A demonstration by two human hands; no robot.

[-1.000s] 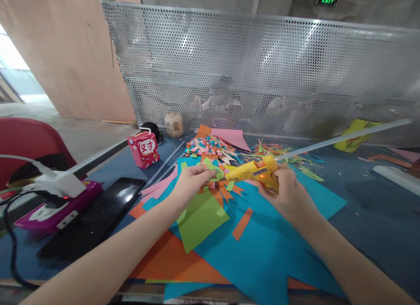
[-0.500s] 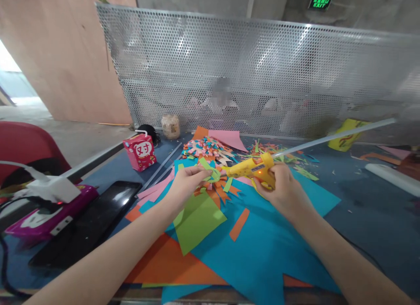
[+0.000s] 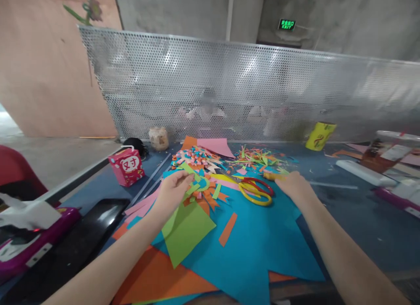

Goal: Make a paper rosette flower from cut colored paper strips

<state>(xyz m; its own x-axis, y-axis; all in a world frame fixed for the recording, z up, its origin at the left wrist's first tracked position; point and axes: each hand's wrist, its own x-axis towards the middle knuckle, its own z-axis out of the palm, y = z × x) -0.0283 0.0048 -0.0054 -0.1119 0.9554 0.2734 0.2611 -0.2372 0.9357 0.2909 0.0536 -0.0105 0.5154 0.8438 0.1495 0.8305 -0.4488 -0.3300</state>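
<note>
Right hand (image 3: 294, 185), curled around the glue gun (image 3: 270, 177), is moving rightward while the left hand (image 3: 173, 187) is pinching a green strip (image 3: 189, 169), best held still.

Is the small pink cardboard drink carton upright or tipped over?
Upright: the small pink cardboard drink carton stands on the blue table, its bent white straw sticking out on top.

The right grip (image 3: 292, 184) hides most of the glue gun (image 3: 271, 177). Mesh blurs the person (image 3: 206, 116) behind the screen (image 3: 262, 84), and the left edge cuts off the red chair (image 3: 19, 176) and purple power strip (image 3: 49, 238).
</note>
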